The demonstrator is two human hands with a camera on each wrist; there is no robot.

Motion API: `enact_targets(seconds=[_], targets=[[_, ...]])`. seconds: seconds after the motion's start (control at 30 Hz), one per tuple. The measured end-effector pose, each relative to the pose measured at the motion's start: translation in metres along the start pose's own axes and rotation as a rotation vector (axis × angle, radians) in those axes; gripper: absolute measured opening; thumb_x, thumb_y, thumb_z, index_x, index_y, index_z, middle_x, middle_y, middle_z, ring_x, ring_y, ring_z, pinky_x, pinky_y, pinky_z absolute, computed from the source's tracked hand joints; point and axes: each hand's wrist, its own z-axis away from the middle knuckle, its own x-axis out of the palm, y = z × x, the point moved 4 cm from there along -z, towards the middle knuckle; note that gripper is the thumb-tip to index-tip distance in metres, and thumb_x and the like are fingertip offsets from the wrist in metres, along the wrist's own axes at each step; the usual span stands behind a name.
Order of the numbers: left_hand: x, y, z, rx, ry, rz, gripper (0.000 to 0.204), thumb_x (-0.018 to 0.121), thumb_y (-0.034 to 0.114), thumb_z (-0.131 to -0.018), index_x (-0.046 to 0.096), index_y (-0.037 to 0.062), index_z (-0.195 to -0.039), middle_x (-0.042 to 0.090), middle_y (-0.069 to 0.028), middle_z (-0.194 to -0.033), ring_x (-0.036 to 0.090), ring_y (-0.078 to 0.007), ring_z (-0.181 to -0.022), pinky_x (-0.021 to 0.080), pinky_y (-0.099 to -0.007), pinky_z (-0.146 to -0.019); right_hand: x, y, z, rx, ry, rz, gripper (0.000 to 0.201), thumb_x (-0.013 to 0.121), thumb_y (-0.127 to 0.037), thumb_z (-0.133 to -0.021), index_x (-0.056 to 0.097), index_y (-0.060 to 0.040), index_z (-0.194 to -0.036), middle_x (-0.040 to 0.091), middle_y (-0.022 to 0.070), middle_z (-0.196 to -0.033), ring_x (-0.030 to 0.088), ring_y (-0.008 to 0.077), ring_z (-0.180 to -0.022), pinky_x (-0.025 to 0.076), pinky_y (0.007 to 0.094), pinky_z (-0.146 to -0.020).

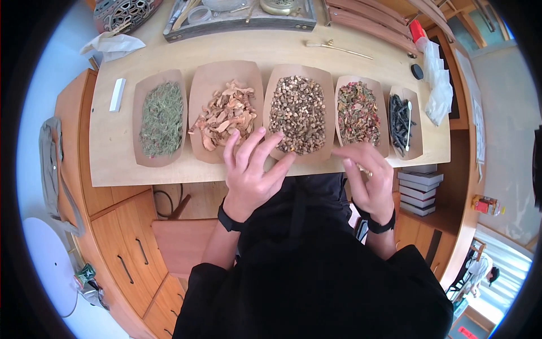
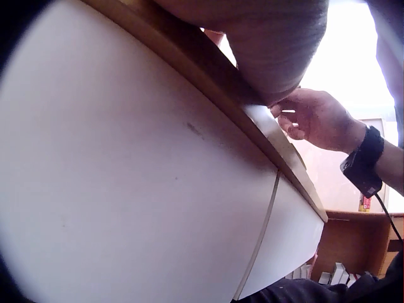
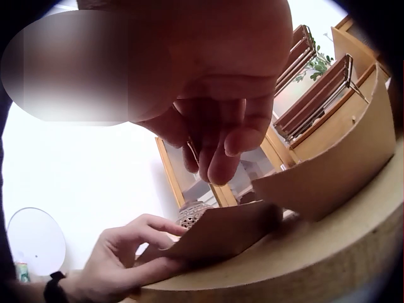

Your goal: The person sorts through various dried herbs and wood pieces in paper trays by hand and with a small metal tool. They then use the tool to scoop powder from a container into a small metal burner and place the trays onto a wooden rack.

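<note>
Black top [image 1: 316, 277] nearest the head cam, fills bottom of view. Past it: table [image 1: 197, 174] w/ 5 card trays in a row. One that matters imo = mid tray [image 1: 298, 70], holding chopped stems [image 1: 299, 113], front-centre.

Key relation: mid tray lies btwn the hands & just fwd of them, long axis running away from the body. L hand [image 1: 251, 181] is nearer: at near L corner, thumb by the near end, index by the L rim; looks touching per R wrist view. Fingers spread, fairly straight, no clear pinch; how hard it presses, can't tell. R hand [image 1: 370, 181] is off the near R corner, fingers loosely bent, hanging above rim level, looks apart from card. No held item I can make out; gold glint at the fingers too small to ID. L wrist cam = mostly desk front, no help on L fingertips.

Edges: near end of mid tray sits just beside table's front edge, so little room twd body. Slice tray [image 1: 206, 73] on L is touching or nearly, can't tell which. Petal tray [image 1: 345, 83] on R, thin gap only. Sideways = tight. Most room is fwd: bare wood up to brass stick [image 1: 353, 52] & rack box [image 1: 243, 31].
</note>
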Motion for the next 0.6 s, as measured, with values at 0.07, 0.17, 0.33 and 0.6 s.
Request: enact_targets(seconds=[0.07, 0.17, 0.33, 0.6], targets=[[0.0, 0.001, -0.001, 0.006, 0.002, -0.001, 0.017, 0.078, 0.02, -0.076, 0.076, 0.0261, -0.091, 0.066, 0.0, -0.125, 0.054, -0.0249, -0.125, 0.034, -0.0533, -0.113, 0.004, -0.005, 0.004, 0.017, -0.079, -0.123, 0.016, 0.065, 0.003, -0.09, 0.072, -0.0012, -0.104, 0.071, 0.0149, -0.093, 0.07, 0.0318, -0.083, 0.056, 0.0365, -0.072], [0.001, 0.001, -0.001, 0.008, 0.008, -0.002, 0.017, 0.078, 0.02, -0.076, 0.075, 0.026, -0.091, 0.066, 0.0001, -0.125, 0.054, -0.0248, -0.125, 0.034, -0.0531, -0.113, 0.017, -0.007, -0.005, 0.014, -0.086, -0.126, 0.019, 0.067, 0.0, -0.09, 0.072, -0.0027, -0.108, 0.071, 0.0144, -0.097, 0.07, 0.0324, -0.085, 0.056, 0.0376, -0.074], [-0.003, 0.002, -0.002, 0.005, 0.01, 0.009, 0.02, 0.084, 0.017, -0.072, 0.076, 0.0263, -0.088, 0.067, -0.0004, -0.121, 0.054, -0.0263, -0.122, 0.034, -0.0521, -0.113, 0.031, -0.001, -0.029, 0.055, -0.024, -0.001, 0.021, 0.066, -0.003, -0.092, 0.072, -0.0058, -0.112, 0.071, 0.0126, -0.102, 0.07, 0.0325, -0.089, 0.057, 0.0377, -0.075], [-0.001, 0.0, -0.001, -0.004, 0.018, 0.022, 0.019, 0.084, 0.018, -0.073, 0.077, 0.0263, -0.088, 0.067, -0.001, -0.121, 0.054, -0.0268, -0.123, 0.034, -0.0527, -0.113, 0.008, -0.002, -0.008, 0.032, -0.019, 0.064, 0.021, 0.067, -0.002, -0.09, 0.071, -0.0068, -0.11, 0.071, 0.0111, -0.101, 0.069, 0.0319, -0.087, 0.056, 0.0392, -0.074]])
